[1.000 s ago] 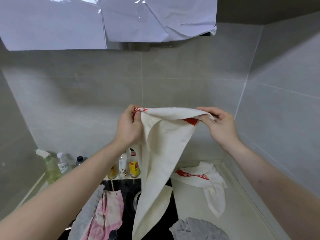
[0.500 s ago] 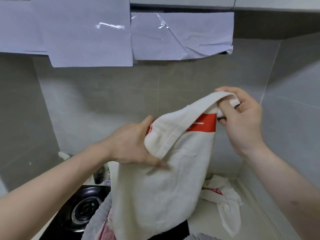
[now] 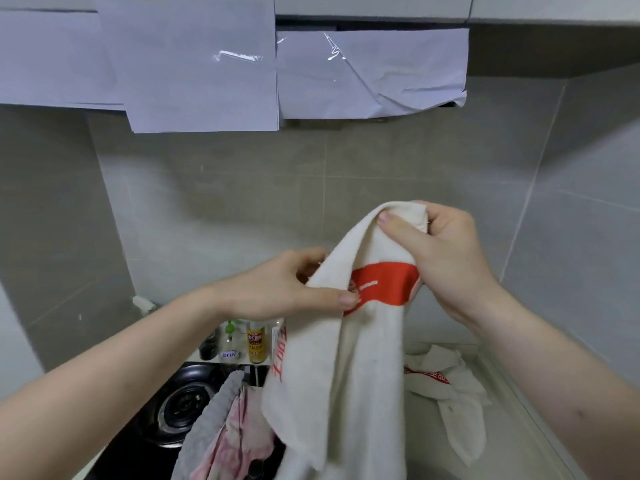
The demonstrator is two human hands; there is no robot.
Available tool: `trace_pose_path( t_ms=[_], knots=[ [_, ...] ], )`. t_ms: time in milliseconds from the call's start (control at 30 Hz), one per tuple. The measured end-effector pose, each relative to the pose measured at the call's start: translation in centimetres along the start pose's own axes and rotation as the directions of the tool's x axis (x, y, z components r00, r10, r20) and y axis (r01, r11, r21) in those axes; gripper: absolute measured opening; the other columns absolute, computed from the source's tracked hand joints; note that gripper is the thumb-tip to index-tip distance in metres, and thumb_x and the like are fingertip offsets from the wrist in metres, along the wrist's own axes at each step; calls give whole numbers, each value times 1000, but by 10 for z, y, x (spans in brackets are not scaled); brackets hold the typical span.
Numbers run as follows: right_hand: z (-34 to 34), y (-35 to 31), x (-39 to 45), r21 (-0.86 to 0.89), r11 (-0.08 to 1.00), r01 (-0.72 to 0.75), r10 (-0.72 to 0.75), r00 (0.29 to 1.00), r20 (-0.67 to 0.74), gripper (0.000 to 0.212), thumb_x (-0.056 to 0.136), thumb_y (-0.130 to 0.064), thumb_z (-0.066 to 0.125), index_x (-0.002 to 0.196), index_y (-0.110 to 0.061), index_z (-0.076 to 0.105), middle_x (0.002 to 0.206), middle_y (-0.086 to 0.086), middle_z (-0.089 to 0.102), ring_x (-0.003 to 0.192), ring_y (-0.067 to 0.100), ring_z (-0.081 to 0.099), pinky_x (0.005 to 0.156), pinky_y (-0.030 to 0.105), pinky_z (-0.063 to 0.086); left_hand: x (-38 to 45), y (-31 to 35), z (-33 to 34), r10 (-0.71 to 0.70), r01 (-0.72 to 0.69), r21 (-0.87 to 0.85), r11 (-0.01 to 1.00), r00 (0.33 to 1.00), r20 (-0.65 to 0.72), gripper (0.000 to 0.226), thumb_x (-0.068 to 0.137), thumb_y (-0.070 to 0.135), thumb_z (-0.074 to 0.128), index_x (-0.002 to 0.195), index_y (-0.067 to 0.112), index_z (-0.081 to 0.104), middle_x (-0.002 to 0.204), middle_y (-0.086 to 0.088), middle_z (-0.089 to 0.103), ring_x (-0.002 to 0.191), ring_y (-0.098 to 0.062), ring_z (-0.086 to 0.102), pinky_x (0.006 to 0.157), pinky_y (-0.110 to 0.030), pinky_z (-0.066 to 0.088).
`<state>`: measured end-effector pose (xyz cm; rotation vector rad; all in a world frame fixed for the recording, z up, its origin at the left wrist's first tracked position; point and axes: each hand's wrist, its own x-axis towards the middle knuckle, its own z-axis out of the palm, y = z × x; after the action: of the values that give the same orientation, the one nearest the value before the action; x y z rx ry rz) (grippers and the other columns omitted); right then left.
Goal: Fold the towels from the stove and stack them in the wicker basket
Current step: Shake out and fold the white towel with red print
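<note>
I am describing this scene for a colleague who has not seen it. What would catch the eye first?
The white towel with a red band hangs in the middle, held up by both hands: the right hand grips its top and the left hand pinches its edge lower down. Behind it, white paper sheets cover the top of the wall.
</note>
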<state>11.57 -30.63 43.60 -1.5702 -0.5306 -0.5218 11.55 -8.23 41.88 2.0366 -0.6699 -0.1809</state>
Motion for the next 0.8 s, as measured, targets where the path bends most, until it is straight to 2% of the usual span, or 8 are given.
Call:
trace_pose_path(
  t_ms=[67, 200, 333, 433, 533, 633, 700, 800],
  knots=[
    [10, -3, -4, -20, 999, -33, 34, 998, 58, 12, 91, -19, 76, 80, -13, 78, 78, 9, 77, 73, 17, 71, 68, 39, 57, 1, 3, 12, 8, -7, 16, 1000, 997, -77, 59, 68, 49, 88, 119, 29, 65, 112, 3, 75, 105, -18, 72, 94, -46, 58],
    [19, -3, -9, -31, 995, -93, 95, 992, 87, 10, 92, -19, 74, 85, -13, 79, 84, 8, 79, 82, 26, 76, 78, 50, 61, -5, -3, 25, 72, 11, 307, 952, 963, -260, 46, 68, 36, 79, 110, 38, 59, 94, 16, 72, 87, -5, 69, 77, -33, 59],
    [13, 3, -7, -62, 989, -136, 137, 990, 20, 11, 92, -23, 73, 85, -16, 80, 84, 7, 79, 85, 28, 77, 83, 55, 60, -8, -34, 17, 118, 66, 502, 862, 938, -326, 24, 72, 22, 65, 92, 30, 54, 77, 11, 66, 75, -12, 62, 63, -33, 51],
    [0, 15, 0, -172, 979, -110, 102, 993, -53, 12, 91, -29, 74, 85, -20, 80, 81, 4, 78, 81, 29, 76, 79, 55, 60, -4, -71, -2, 53, 185, 579, 794, 928, -369, 14, 74, 20, 62, 79, 27, 52, 69, 9, 61, 69, -15, 58, 55, -31, 42],
    [-18, 43, 7, -270, 952, -148, 114, 984, -135, 17, 92, -30, 73, 84, -17, 79, 78, 6, 77, 81, 33, 75, 72, 52, 60, 4, -109, -27, 8, 313, 653, 690, 899, -439, 5, 81, 23, 59, 83, 26, 62, 72, 8, 65, 71, -19, 62, 57, -32, 50],
    [-38, 85, 14, -337, 906, -255, 189, 958, -215, 34, 90, -40, 73, 83, -7, 75, 80, 14, 76, 75, 34, 74, 66, 47, 57, 8, -140, -51, -24, 407, 668, 623, 864, -504, 12, 92, 32, 60, 92, 29, 72, 82, 7, 71, 79, -21, 65, 64, -34, 55],
    [-48, 113, 19, -374, 872, -316, 235, 940, -246, 47, 87, -49, 73, 85, -2, 72, 81, 18, 74, 74, 36, 72, 64, 38, 52, 13, -151, -59, -39, 414, 640, 647, 856, -515, 16, 96, 41, 62, 94, 32, 74, 84, 10, 72, 79, -18, 67, 64, -34, 56],
    [-55, 144, 28, -432, 828, -357, 262, 928, -264, 55, 87, -52, 71, 83, 2, 69, 77, 18, 72, 68, 33, 68, 61, 35, 47, 25, -152, -66, -71, 435, 562, 704, 830, -553, 16, 96, 39, 63, 99, 31, 77, 89, 8, 76, 81, -17, 69, 68, -34, 58]
  ],
)
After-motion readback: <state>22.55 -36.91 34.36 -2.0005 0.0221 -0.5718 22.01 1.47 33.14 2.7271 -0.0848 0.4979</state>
